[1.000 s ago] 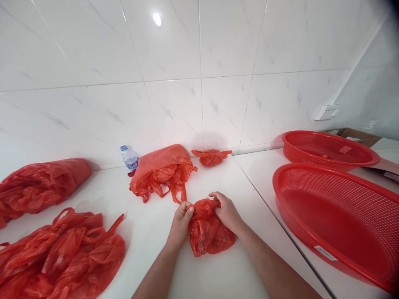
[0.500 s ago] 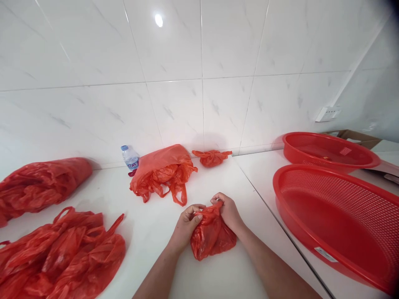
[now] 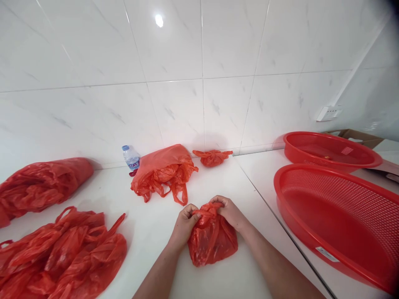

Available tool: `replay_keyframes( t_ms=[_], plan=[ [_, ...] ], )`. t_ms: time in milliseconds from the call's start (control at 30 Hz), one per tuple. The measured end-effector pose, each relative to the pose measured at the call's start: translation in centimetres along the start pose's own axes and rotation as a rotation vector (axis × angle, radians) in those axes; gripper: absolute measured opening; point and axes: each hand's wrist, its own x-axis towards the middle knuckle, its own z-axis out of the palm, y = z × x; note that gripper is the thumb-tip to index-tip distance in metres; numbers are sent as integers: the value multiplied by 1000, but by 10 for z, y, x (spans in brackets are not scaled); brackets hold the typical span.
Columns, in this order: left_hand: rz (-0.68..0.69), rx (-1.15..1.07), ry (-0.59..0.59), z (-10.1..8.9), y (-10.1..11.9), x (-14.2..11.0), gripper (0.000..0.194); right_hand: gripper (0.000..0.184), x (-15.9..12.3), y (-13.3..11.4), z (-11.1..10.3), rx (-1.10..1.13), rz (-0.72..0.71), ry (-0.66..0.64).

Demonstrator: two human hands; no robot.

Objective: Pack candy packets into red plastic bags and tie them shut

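Two hands (image 3: 184, 225) (image 3: 231, 212): fingers (image 3: 190, 210) pinching red bag (image 3: 213, 246) at gathered top, bulk just below them.

No word, brand or number can be read with certainty. Purple marks are printed on the label (image 3: 134, 164) of the plastic bottle (image 3: 130, 157), too small to be made out. On the nearer red basket (image 3: 338, 226), 1 white sticker (image 3: 327, 254) is borne, its print illegible.

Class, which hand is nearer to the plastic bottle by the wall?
Left. The left hand is in front of the bottle and to its right; the right hand is farther right, across the held red bag.
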Motion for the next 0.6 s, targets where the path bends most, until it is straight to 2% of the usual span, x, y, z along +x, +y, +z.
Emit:
replay_keyframes(
  t_ms=[133,300,467,600],
  plan=[
    [23,-29,44,-4,-1,0,24,15,-1,-1,-6,170,50,-87],
    [21,-10,52,-4,-1,0,22,20,0,0,-14,435,67,-84],
    [83,30,49,-3,0,2,20,12,6,8,-23,638,1,30],
    [136,105,69,-4,1,3,22,25,13,13,-39,755,-25,130]
  ],
)
